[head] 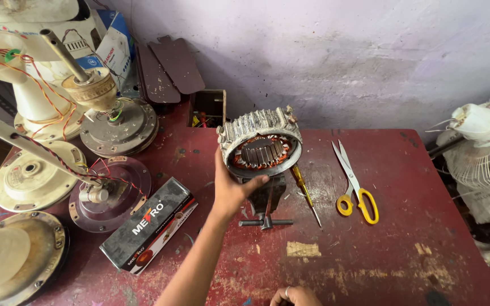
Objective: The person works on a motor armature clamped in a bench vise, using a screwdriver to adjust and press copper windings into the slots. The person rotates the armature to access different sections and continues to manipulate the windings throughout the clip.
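Metal motor stator (261, 141) sits gripped in your left hand (231, 190), tilted so its coils show; your right hand (296, 296) rests curled, empty, on the tabletop (404, 238).

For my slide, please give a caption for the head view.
Left hand holds a motor stator above a small vise on a red table.

A long, flat rectangular carton (150, 225), dark grey with white and red print, lies on the red table at about eight o'clock. A blue-and-white box (113, 48) (partly hidden) stands at eleven o'clock.
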